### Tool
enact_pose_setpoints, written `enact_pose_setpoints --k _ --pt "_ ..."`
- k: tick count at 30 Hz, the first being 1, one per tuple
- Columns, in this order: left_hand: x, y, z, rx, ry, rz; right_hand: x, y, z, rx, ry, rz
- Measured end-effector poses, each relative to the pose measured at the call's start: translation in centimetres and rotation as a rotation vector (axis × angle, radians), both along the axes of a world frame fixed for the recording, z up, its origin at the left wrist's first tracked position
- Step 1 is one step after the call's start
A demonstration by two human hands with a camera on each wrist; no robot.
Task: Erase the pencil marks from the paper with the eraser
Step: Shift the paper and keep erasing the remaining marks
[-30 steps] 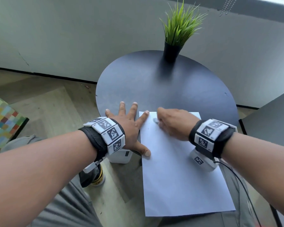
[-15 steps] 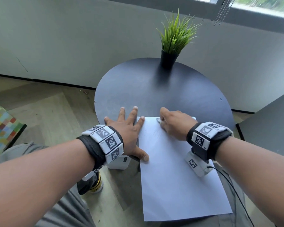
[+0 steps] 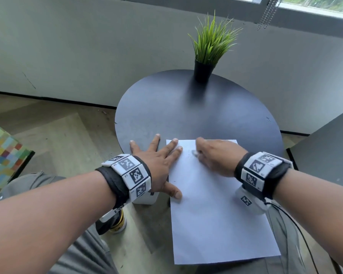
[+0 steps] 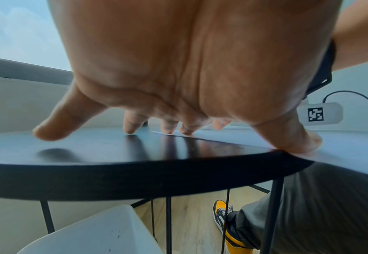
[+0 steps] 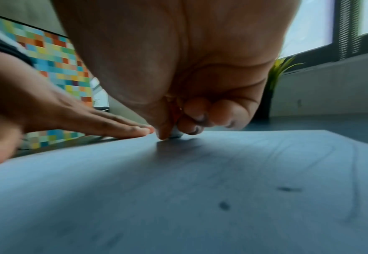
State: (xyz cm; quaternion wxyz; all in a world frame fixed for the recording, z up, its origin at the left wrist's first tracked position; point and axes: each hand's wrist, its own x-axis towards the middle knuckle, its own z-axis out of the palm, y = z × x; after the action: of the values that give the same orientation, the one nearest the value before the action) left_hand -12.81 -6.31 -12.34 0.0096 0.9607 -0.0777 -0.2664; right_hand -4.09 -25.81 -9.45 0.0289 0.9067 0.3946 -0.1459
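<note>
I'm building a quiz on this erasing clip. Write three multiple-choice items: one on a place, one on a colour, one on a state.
1. Where does the potted plant stand?
A. on the table's far edge
B. on the paper
C. on the floor

2. What colour is the table top?
A. white
B. dark
C. green

3. How is the left hand set?
A. fist
B. holding the eraser
C. flat, fingers spread

Key: 1 A, its pot sits by the far rim; 2 B, dark beside the white paper; 3 C, fingers splayed, fingertips on the paper's edge, while the right hand pinches the eraser.
</note>
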Motion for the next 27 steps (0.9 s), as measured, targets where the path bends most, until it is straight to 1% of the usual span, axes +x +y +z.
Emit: enact_pose_setpoints --k 1,2,3,5,6,7,8,9,10,11,12,15,16,17,19,20,21,22,24,25,26,27 --pt "0.0 0.0 0.0 -0.006 0.009 0.006 0.6 -0.2 -0.3 0.012 -0.021 -0.053" --pt "0.0 0.1 0.0 -0.012 0.013 0.008 0.2 -0.1 -0.6 0.027 -0.036 -0.037" --pt "-0.1 0.1 0.1 -0.015 0.015 0.009 -0.8 0.2 -0.9 0.034 -0.018 0.02" --pt "-0.1 0.1 0.1 -0.019 0.02 0.004 -3.9 0.8 -1.0 0.028 0.083 0.216" --pt "-0.1 0.1 0.1 -0.021 0.025 0.003 -4.8 0.8 -0.9 0.016 0.111 0.284" --pt "-0.1 0.1 0.1 -0.023 0.029 0.004 -4.7 0.8 -0.8 0.013 0.108 0.305" --pt "0.0 0.1 0.2 -0.023 0.029 0.005 -3.5 0.7 -0.8 0.01 0.05 0.277" --pt "0.0 0.0 0.2 -0.022 0.026 0.007 -1.6 0.3 -1.0 0.019 -0.031 0.175" --pt "0.1 0.0 0.2 -0.02 0.027 0.008 -0.3 -0.2 -1.0 0.035 -0.06 0.051" --pt "0.0 0.0 0.2 -0.018 0.029 0.007 0.3 -0.4 -1.1 0.041 -0.057 -0.023" --pt "0.0 0.0 0.2 -0.015 0.028 0.006 -0.1 -0.3 -1.2 0.043 -0.054 -0.005" --pt "-0.1 0.0 0.2 -0.015 0.025 0.001 -3.8 1.1 -0.9 -0.012 0.067 0.25" --pt "-0.1 0.0 0.2 -0.013 0.022 -0.001 -4.1 1.2 -0.8 -0.028 0.094 0.269" --pt "0.0 0.0 0.1 -0.008 0.023 -0.002 -3.4 1.2 -0.6 -0.034 0.066 0.226" --pt "0.2 -0.1 0.2 -0.009 0.028 0.006 -0.3 0.8 -0.4 -0.023 -0.031 0.024" --pt "0.1 -0.1 0.2 -0.01 0.031 0.01 0.4 0.6 -0.4 -0.033 -0.056 -0.032" --pt "0.0 -0.1 0.2 -0.009 0.029 0.01 0.3 0.6 -0.6 -0.024 -0.063 -0.036" --pt "-0.1 -0.1 0.2 -0.009 0.023 0.007 -0.6 1.0 -0.7 -0.018 -0.051 0.009" --pt "-0.3 -0.1 0.1 -0.016 0.01 0.004 -3.3 1.7 -1.0 -0.034 -0.003 0.175" --pt "-0.3 -0.1 0.2 -0.02 0.009 0.007 -3.7 1.5 -1.3 -0.042 0.011 0.225" --pt "-0.2 -0.1 0.3 -0.019 0.014 0.01 -3.3 1.2 -1.3 -0.047 -0.002 0.203" --pt "-0.1 -0.2 0.4 -0.014 0.02 0.01 -2.0 0.9 -1.3 -0.051 -0.039 0.128"
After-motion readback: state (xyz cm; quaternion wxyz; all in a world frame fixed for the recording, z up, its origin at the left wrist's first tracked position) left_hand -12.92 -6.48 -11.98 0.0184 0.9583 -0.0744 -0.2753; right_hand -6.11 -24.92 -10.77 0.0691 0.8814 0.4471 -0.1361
